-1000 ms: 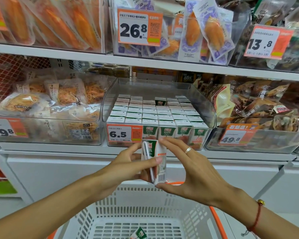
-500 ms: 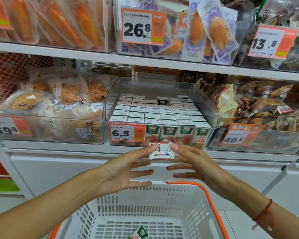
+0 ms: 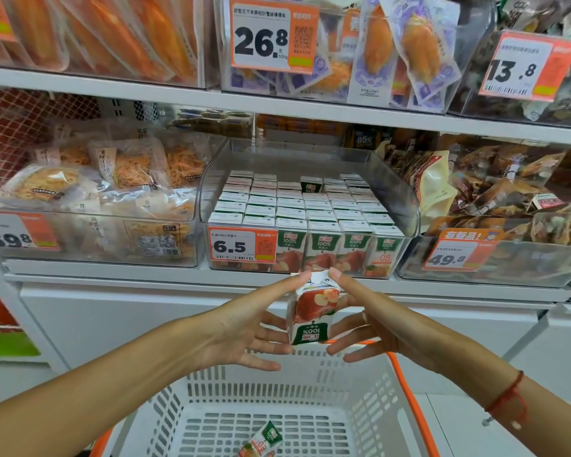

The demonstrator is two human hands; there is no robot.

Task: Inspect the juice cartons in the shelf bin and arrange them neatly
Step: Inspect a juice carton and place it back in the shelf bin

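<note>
A small juice carton [image 3: 314, 311], apple picture and green "100%" band, is held upside down in front of the shelf, above the basket. My left hand [image 3: 244, 331] pinches its left side, thumb on the upper corner and fingers spread below. My right hand [image 3: 383, 328] holds its right side, one fingertip on the top edge and other fingers under it. The clear shelf bin [image 3: 406, 206] holds several rows of matching cartons [image 3: 297, 209] standing upright. One carton [image 3: 310, 185] in the back row sticks up higher than the rest.
A white basket with orange handles [image 3: 277, 384] stands below my hands, and another carton [image 3: 264, 441] lies on its floor. A 6.5 price tag [image 3: 241, 247] covers the bin's front left. Bins of bagged snacks [image 3: 112, 192] flank it on both sides.
The carton has been turned between my hands: side face towards me at first, then its white end, now its front upside down. My hands rose slightly towards the bin.
</note>
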